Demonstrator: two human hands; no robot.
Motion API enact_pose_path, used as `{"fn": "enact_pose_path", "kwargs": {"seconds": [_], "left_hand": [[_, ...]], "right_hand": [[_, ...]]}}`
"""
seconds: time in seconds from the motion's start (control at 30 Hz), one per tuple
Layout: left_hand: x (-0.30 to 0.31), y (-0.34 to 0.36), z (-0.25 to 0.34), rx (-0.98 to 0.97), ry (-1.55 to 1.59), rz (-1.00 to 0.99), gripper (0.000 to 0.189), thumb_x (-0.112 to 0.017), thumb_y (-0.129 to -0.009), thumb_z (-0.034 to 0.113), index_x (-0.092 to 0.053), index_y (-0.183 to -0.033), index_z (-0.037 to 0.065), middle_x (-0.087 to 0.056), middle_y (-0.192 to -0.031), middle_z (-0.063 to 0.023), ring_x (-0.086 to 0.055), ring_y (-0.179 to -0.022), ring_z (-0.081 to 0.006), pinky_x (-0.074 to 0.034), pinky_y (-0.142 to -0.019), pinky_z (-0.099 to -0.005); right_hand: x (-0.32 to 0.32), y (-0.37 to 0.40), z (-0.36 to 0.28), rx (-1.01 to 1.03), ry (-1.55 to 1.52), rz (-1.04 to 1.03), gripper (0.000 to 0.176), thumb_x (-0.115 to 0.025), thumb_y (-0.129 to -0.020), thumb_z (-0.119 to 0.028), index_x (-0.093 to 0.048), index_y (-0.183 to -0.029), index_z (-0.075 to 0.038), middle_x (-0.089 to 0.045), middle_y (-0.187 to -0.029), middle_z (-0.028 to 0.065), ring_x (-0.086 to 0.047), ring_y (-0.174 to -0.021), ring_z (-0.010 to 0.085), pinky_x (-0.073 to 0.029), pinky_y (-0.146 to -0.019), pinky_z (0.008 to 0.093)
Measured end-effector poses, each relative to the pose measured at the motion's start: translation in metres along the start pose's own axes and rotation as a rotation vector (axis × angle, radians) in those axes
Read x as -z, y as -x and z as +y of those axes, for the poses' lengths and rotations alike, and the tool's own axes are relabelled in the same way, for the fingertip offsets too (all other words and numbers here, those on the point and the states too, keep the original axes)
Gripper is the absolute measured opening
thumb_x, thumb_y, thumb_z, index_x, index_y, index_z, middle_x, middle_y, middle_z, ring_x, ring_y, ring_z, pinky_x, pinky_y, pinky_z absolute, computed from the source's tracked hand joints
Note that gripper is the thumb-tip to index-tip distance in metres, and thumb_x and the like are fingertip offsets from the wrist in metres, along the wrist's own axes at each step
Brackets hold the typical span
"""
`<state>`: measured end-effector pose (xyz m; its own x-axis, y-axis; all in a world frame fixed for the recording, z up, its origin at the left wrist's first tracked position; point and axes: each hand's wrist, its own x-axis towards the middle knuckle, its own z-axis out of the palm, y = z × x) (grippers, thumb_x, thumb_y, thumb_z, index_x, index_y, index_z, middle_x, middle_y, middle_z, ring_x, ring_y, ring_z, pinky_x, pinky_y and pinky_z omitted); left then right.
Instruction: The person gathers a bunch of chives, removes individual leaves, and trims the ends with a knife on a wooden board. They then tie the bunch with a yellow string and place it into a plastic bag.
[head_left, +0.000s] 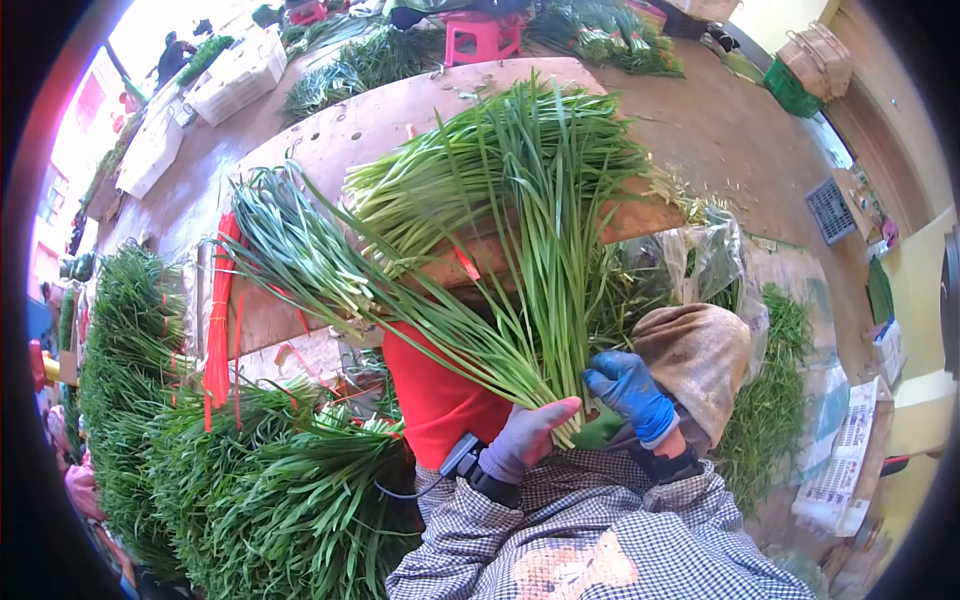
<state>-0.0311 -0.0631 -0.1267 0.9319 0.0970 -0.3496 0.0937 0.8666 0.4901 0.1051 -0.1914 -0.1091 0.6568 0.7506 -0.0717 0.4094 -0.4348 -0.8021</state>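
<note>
My left hand, in a grey glove with a pink thumb, is closed round the lower stems of a bunch of garlic chives. The long leaves fan up and away in two directions, over the board. My right hand, in a blue glove, is beside the stems with its fingers curled together; whatever they may pinch is hidden. Beyond the bunch lies a thick pile of garlic chives on the wooden board. A smaller bunch rests at the board's left side.
Red ties hang at the board's left edge. Large heaps of chives stand at my left, and loose greens lie at my right. A clear plastic bag is by my right knee. A pink stool stands beyond the board.
</note>
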Motion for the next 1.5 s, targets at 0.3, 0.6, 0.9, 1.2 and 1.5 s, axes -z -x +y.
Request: {"fn": "enact_pose_path", "kwargs": {"seconds": [0.3,0.6,0.9,1.2,1.5], "left_hand": [[-0.004,0.002,0.0,0.165,0.102,0.009,0.039,-0.064,-0.088,0.007,-0.052,-0.125,0.003,-0.063,-0.111,-0.0092,-0.065,-0.097,-0.022,-0.057,-0.087,-0.0411],[0.016,-0.005,-0.019,0.024,-0.002,-0.057,0.041,-0.07,-0.085,0.006,-0.052,-0.122,0.007,-0.061,-0.109,-0.0062,-0.064,-0.091,-0.0184,-0.057,-0.081,-0.0358],[-0.003,0.013,-0.017,-0.107,-0.096,0.144,0.044,-0.068,-0.081,0.005,-0.05,-0.121,0.005,-0.062,-0.103,-0.0065,-0.064,-0.088,-0.0176,-0.054,-0.075,-0.0308],[-0.001,0.021,-0.004,0.02,0.098,0.085,0.033,-0.064,-0.085,0.006,-0.052,-0.117,0.005,-0.062,-0.101,-0.0073,-0.063,-0.085,-0.0151,-0.058,-0.07,-0.0303],[0.008,0.029,-0.011,-0.014,-0.069,0.16,0.037,-0.066,-0.084,0.005,-0.053,-0.118,0.004,-0.064,-0.104,-0.0091,-0.064,-0.085,-0.0174,-0.057,-0.072,-0.0337]], "right_hand": [[0.012,0.006,-0.01,0.033,0.049,-0.1,0.014,-0.069,-0.083,-0.013,-0.065,-0.081,0.0,-0.058,-0.066,0.0102,-0.058,-0.061,0.0159,-0.047,-0.057,0.0312],[-0.003,-0.005,-0.057,0.198,-0.057,0.006,0.023,-0.078,-0.074,-0.014,-0.069,-0.093,-0.003,-0.061,-0.073,0.0075,-0.061,-0.065,0.017,-0.049,-0.061,0.0299],[-0.032,-0.013,-0.058,0.174,-0.263,-0.096,0.015,-0.075,-0.075,-0.01,-0.068,-0.085,-0.001,-0.061,-0.071,0.009,-0.06,-0.063,0.0191,-0.048,-0.06,0.0301],[0.025,-0.037,-0.078,0.224,-0.227,0.079,0.011,-0.074,-0.079,-0.011,-0.07,-0.083,-0.002,-0.063,-0.074,0.0132,-0.062,-0.066,0.0248,-0.049,-0.061,0.0335],[-0.012,-0.046,-0.066,0.321,0.31,-0.099,0.026,-0.074,-0.074,-0.021,-0.07,-0.096,-0.007,-0.064,-0.079,0.0119,-0.064,-0.071,0.0285,-0.053,-0.065,0.0364]]}}
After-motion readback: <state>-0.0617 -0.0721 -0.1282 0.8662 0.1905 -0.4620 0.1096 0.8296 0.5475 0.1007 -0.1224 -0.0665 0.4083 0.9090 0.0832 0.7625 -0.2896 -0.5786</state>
